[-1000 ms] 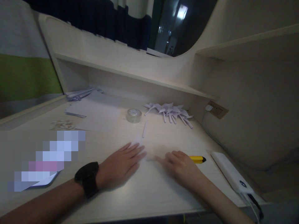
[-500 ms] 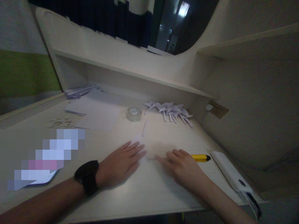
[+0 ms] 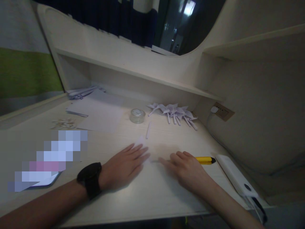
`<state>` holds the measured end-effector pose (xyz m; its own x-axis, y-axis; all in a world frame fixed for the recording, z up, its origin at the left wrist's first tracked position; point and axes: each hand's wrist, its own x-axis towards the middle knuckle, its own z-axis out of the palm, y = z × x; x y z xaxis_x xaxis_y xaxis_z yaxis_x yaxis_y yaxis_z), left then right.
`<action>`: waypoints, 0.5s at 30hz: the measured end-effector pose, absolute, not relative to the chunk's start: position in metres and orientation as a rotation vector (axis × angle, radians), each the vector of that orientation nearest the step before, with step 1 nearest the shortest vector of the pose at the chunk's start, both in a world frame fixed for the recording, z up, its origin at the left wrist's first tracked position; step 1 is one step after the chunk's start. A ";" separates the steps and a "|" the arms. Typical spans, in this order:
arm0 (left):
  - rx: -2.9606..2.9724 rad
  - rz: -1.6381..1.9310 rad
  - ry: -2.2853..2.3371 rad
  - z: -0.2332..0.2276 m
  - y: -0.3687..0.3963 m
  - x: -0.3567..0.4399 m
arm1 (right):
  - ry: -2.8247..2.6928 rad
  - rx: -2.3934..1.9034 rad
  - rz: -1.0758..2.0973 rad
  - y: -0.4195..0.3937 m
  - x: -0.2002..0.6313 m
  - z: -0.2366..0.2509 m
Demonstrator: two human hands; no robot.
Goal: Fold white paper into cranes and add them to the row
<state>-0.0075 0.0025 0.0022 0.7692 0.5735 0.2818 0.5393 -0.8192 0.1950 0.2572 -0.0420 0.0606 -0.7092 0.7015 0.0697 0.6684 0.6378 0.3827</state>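
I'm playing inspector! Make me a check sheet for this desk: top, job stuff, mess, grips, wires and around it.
Surface: pale desk, things spread across it.
Job's things: white paper under the left grip; yellow tool, black-ended, in the right grip.
Clutter: tape roll, paper strip, big paper sheet, pinwheel-like paper pieces.
Grips: left flat on the paper; right curled around the tool, partly blurred.
Cables: plug in the wall socket; leads at the near end of the white block.
Surroundings: shelf over the desk's back; green-banded cloth at left.
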 end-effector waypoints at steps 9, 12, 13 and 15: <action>2.849 0.503 0.875 0.006 0.002 -0.008 | 2.734 1.139 0.622 -0.045 0.251 0.066; 2.859 0.495 0.896 0.006 0.003 -0.007 | 2.732 1.132 0.612 -0.044 0.251 0.067; 2.860 0.503 0.896 0.005 0.003 -0.007 | 2.733 1.133 0.612 -0.044 0.251 0.067; 2.865 0.524 0.882 0.005 0.003 -0.007 | 2.729 1.140 0.615 -0.045 0.250 0.066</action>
<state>-0.0066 0.0031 0.0047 0.7732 0.5613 0.2950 0.5274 -0.8276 0.1925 0.2504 -0.0446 0.0663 -0.7088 0.7040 0.0443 0.6550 0.6335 0.4118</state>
